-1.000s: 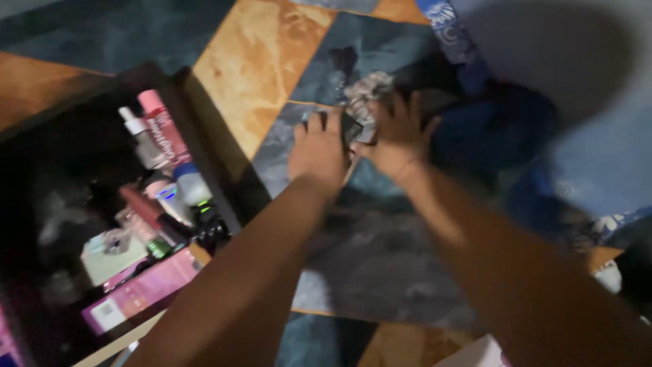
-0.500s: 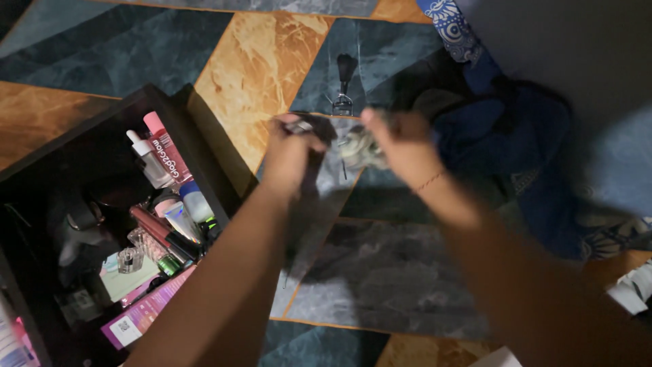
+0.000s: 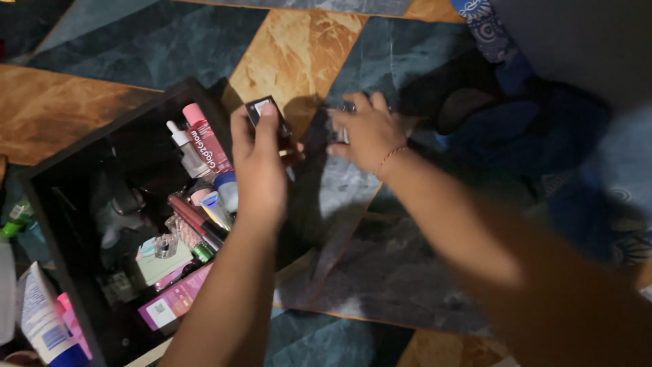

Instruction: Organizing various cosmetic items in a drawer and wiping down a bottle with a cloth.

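My left hand [image 3: 259, 166] holds a small dark square case [image 3: 266, 114] with a pale label, raised just right of the open black box [image 3: 81, 160]. My right hand [image 3: 367, 132] lies palm down on the patterned floor [image 3: 299, 58] a short way to the right, with a small metal item [image 3: 344, 132] showing at its fingers; whether it grips that item I cannot tell. The black box is filled with several cosmetics: a pink tube [image 3: 206, 143], a clear dropper bottle [image 3: 187, 155], lipsticks [image 3: 195, 221] and a pink carton [image 3: 175, 302].
Crumpled blue patterned cloth [image 3: 530, 129] lies at the right, next to a dark rounded object [image 3: 462, 105]. A white tube [image 3: 42, 319] and a green-topped bottle [image 3: 17, 216] sit left of the box. The floor has orange and teal marbled panels.
My left hand has moved left toward the box with the dark case held up. My right hand has gone down onto the floor. The view has shifted, so the box sits further right.
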